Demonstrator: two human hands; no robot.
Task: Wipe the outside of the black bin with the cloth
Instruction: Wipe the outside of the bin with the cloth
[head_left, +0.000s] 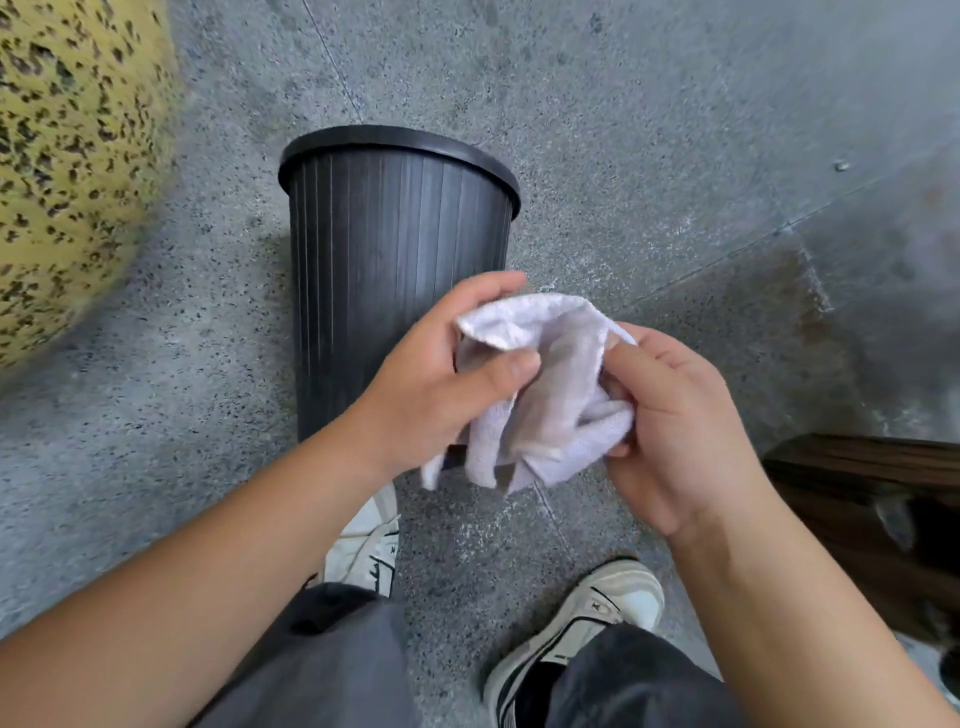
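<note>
Bin position: black bin (384, 249) upright on the grey speckled floor (649, 130), centre of frame, just left of and behind the hands; its lower right side is hidden by them.
Bin axis: long axis vertical, drawn as a line from the rim at upper centre down toward lower centre; wider at the rim, tapering to the base.
Bin look: black plastic, fine vertical ribs on the wall, rolled rim, faint dusty sheen; inside not visible.
Left hand: left hand (441, 374) centre frame, overlapping the bin's lower right wall in the picture; thumb pressed on the cloth's upper left fold, fingers curled behind it, pinching the cloth.
Nearer hand: left, judged, since it sits over the bin wall while the right is off to the side.
Cloth: white terry cloth (550, 395) bunched and creased between both hands, lower edge hanging loose; in front of the bin, contact with it cannot be told.
Right hand: right hand (680, 431) right of centre, fingers folded in on the cloth's right side, gripping it.
Direction to go: bin wall lies left and up-frame from the grip.
Step judged: cloth being gathered, wiping not yet on the wall.
Other: yellow speckled object (67, 156) upper left; sneakers (582, 634) bottom.
</note>
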